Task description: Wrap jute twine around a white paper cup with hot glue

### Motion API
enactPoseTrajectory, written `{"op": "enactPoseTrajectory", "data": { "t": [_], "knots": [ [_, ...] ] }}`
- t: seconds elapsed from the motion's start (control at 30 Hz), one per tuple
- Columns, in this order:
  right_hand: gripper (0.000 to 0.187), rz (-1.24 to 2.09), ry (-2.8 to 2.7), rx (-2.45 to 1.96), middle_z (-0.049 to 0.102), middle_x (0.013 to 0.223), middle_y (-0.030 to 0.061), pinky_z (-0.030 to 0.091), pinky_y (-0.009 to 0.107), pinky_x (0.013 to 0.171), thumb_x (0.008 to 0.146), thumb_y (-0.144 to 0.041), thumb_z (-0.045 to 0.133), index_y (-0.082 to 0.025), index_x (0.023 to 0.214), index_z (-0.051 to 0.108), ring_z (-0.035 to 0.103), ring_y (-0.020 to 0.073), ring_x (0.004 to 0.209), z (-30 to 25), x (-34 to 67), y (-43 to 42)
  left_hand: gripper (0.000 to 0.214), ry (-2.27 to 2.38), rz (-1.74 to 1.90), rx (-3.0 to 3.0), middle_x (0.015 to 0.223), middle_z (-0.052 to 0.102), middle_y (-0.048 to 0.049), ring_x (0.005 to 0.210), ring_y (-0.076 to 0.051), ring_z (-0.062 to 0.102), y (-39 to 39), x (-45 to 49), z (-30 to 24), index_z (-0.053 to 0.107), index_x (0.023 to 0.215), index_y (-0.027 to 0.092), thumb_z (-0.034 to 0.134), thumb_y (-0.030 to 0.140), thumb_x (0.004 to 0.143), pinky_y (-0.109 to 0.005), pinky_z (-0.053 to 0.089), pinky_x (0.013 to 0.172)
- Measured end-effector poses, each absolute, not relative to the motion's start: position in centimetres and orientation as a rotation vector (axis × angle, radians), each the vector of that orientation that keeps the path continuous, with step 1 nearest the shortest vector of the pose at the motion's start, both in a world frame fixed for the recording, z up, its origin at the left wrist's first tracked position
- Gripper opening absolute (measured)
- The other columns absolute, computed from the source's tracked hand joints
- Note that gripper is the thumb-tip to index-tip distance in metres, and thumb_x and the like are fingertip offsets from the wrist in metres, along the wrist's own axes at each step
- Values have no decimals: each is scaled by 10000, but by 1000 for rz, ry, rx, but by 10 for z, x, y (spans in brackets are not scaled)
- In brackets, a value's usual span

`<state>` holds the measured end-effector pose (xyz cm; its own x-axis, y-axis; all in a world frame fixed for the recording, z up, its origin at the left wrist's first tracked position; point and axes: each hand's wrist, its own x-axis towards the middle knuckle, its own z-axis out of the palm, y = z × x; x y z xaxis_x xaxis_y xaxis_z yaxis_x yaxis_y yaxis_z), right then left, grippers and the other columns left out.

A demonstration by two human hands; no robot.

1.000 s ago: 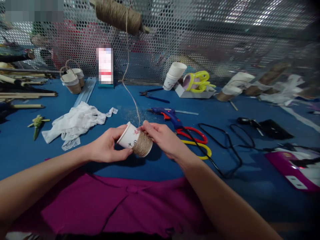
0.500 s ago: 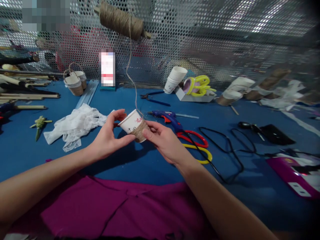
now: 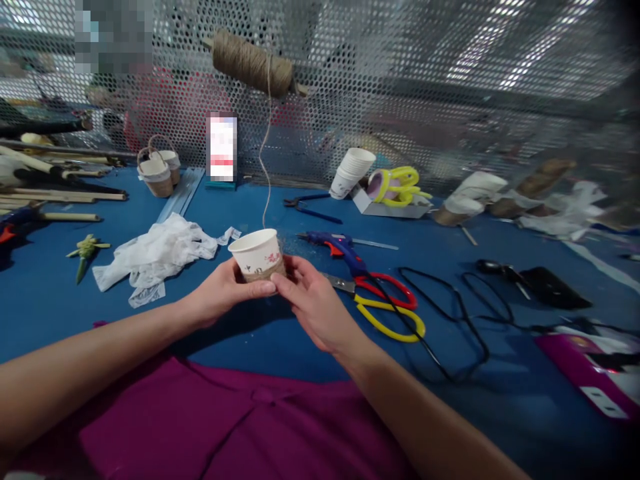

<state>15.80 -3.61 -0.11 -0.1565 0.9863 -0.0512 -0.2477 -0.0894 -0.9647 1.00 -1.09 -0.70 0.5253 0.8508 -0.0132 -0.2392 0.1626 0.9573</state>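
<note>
A white paper cup (image 3: 256,251) with a small pink print stands upright between both hands, its lower part wrapped in brown twine. My left hand (image 3: 220,293) grips the cup's base from the left, thumb pressed on the twine wrap. My right hand (image 3: 313,303) closes on the base from the right. A strand of twine (image 3: 267,167) runs up from the cup to a twine spool (image 3: 253,63) mounted on the mesh wall.
Blue glue gun (image 3: 340,245) and red and yellow scissors (image 3: 390,303) lie right of the hands, with a black cable (image 3: 450,300). White lace (image 3: 155,257) lies left. Stacked cups (image 3: 353,170), twine-wrapped cups (image 3: 157,175), pliers (image 3: 310,203) and sticks (image 3: 60,197) sit further back. Magenta fabric (image 3: 225,427) covers my lap.
The cup went from lying on its side, bottom toward me, to upright with its mouth up. Both hands shifted to hold its wrapped base.
</note>
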Motion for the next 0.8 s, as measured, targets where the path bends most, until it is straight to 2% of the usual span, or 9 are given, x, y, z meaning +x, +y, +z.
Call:
{"op": "enactPoseTrajectory", "data": {
  "t": [0.17, 0.27, 0.4, 0.57, 0.8],
  "knots": [
    [269, 1321, -1091, -1097, 645, 859, 32, 416, 375, 842, 731, -439, 609, -210, 870, 609, 575, 172, 860, -2, 166, -31, 516, 591, 821, 976, 1079, 635, -106, 1030, -241, 562, -9, 9, -7, 575, 1052, 128, 772, 209, 582, -374, 350, 961],
    [264, 1318, -1068, -1094, 644, 858, 29, 406, 363, 828, 738, -458, 592, -216, 840, 621, 564, 174, 866, 0, 170, -28, 528, 516, 736, 917, 1092, 629, -115, 1038, -246, 562, -10, 8, -5, 570, 1089, 138, 762, 200, 601, -379, 352, 954],
    [250, 1491, -1009, -1007, 633, 838, 30, 410, 350, 778, 734, -444, 601, -203, 798, 615, 557, 167, 823, 5, 171, -27, 519, 457, 634, 848, 1071, 637, -131, 1006, -244, 579, -11, 7, -4, 581, 1082, 122, 760, 232, 607, -380, 350, 944],
    [246, 1568, -890, -1038, 580, 718, -10, 397, 301, 625, 642, -381, 698, -192, 741, 574, 519, 131, 682, 5, 171, -27, 499, 446, 615, 802, 1056, 640, -132, 972, -231, 588, -11, 8, -4, 597, 1041, 111, 769, 234, 589, -351, 363, 912],
    [236, 1574, -884, -1025, 540, 675, -25, 386, 291, 627, 622, -347, 704, -189, 655, 532, 494, 119, 665, 4, 171, -28, 457, 434, 643, 807, 1058, 635, -128, 949, -228, 589, -10, 8, -5, 590, 1054, 122, 731, 226, 632, -326, 390, 845]
  ]
}}
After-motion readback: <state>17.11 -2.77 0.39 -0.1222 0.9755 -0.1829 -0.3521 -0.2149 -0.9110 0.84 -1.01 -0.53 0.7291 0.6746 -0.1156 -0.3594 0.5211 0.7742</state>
